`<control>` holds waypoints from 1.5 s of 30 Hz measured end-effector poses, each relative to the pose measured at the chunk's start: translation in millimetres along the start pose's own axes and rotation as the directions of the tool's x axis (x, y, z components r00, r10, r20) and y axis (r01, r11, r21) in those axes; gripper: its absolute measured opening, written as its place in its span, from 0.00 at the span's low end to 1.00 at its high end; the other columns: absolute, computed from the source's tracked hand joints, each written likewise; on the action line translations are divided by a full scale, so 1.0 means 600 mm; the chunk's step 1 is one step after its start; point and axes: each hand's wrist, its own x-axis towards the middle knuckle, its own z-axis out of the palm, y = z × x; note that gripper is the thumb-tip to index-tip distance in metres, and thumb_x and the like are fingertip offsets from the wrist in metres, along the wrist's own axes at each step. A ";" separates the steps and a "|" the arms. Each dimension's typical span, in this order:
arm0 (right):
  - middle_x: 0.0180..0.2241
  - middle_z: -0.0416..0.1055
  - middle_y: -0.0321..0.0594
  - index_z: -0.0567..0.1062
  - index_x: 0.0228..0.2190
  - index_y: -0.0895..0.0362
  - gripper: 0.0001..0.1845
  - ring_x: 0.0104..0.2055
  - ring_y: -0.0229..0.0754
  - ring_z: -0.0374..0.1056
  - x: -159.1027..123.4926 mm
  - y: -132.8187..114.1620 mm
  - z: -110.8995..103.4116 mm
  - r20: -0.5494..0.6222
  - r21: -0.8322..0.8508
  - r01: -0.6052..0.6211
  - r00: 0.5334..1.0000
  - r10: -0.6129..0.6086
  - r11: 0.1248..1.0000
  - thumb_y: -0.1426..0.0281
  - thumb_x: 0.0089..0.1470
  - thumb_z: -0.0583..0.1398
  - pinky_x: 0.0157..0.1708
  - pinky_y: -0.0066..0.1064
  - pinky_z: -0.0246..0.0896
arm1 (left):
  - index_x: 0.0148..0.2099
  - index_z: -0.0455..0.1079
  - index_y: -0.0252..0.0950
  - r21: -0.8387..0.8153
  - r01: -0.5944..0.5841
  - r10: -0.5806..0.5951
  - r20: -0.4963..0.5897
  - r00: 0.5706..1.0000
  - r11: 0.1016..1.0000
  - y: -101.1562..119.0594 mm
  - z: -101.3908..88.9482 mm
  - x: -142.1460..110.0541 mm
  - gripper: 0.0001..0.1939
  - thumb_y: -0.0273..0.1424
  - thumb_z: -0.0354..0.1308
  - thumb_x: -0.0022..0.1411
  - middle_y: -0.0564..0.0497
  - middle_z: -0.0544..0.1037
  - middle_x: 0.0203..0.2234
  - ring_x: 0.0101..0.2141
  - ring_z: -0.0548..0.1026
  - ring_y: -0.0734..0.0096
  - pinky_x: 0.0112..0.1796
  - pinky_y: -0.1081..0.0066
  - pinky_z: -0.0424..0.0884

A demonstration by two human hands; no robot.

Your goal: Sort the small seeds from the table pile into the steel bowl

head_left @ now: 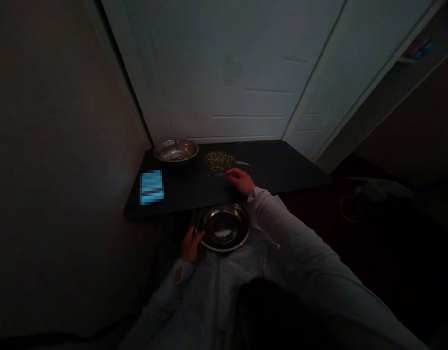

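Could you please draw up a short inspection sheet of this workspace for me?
surface: dark tabletop in a dim corner.
job's things: steel bowl with a few seeds, held below the tabletop's edge; pile of small greenish seeds on the tabletop.
clutter: second steel bowl; pixelated blue rectangle.
grips: left hand on the steel bowl's rim; right hand on the tabletop beside the seeds.
cables: thin pale cable on the floor, right.
surroundings: white door panels behind; dark wall left.

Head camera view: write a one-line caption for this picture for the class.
Left hand holds a steel bowl in front of a dark table; right hand rests on it beside a pile of seeds.
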 end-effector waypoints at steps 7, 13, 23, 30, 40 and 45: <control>0.24 0.67 0.30 0.71 0.32 0.56 0.10 0.28 0.34 0.62 0.018 -0.017 0.046 0.128 -0.189 0.092 0.989 -0.069 0.978 0.74 0.42 0.55 0.36 0.29 0.57 | 0.43 0.70 0.33 0.023 -0.020 0.020 0.001 1.000 1.000 -0.006 0.004 -0.006 0.24 0.34 0.61 0.40 0.45 0.76 0.39 0.45 0.69 0.56 0.47 0.62 0.60; 0.23 0.66 0.30 0.71 0.32 0.56 0.10 0.27 0.33 0.60 0.012 -0.026 0.042 0.186 -0.269 0.103 0.981 -0.053 0.958 0.74 0.43 0.54 0.33 0.28 0.56 | 0.44 0.69 0.32 -0.030 0.008 -0.008 0.008 1.000 1.000 -0.007 0.005 -0.007 0.25 0.35 0.61 0.40 0.44 0.75 0.41 0.45 0.69 0.55 0.46 0.61 0.62; 0.22 0.67 0.30 0.70 0.28 0.56 0.08 0.27 0.34 0.62 -0.005 -0.014 -0.019 0.153 -0.108 0.001 0.988 0.015 0.994 0.73 0.40 0.55 0.33 0.28 0.57 | 0.45 0.69 0.32 -0.046 0.022 -0.021 0.012 1.000 0.999 -0.014 -0.001 0.000 0.27 0.36 0.62 0.40 0.44 0.76 0.40 0.44 0.70 0.56 0.45 0.61 0.63; 0.22 0.68 0.32 0.69 0.29 0.56 0.10 0.26 0.35 0.62 -0.056 -0.013 -0.052 -0.075 -0.165 -0.051 0.996 0.039 0.985 0.71 0.39 0.55 0.32 0.29 0.56 | 0.43 0.70 0.32 -0.005 -0.014 0.014 -0.014 1.000 1.000 0.002 -0.003 -0.003 0.25 0.35 0.62 0.39 0.45 0.76 0.38 0.43 0.70 0.57 0.45 0.62 0.62; 0.24 0.68 0.35 0.71 0.31 0.57 0.12 0.27 0.37 0.63 -0.090 -0.014 -0.041 -0.171 -0.225 -0.102 0.983 0.064 0.969 0.69 0.39 0.56 0.31 0.31 0.58 | 0.43 0.69 0.33 0.007 -0.038 0.038 -0.030 0.999 0.999 0.008 -0.003 -0.008 0.24 0.36 0.61 0.41 0.47 0.77 0.36 0.41 0.71 0.58 0.45 0.61 0.62; 0.23 0.67 0.34 0.71 0.31 0.57 0.11 0.27 0.36 0.63 -0.094 -0.018 -0.035 -0.156 -0.251 -0.091 0.986 0.053 0.964 0.70 0.40 0.56 0.31 0.30 0.58 | 0.42 0.70 0.32 0.010 -0.043 0.043 -0.032 0.999 0.999 0.010 -0.001 -0.008 0.23 0.36 0.60 0.41 0.46 0.77 0.36 0.41 0.71 0.59 0.44 0.63 0.63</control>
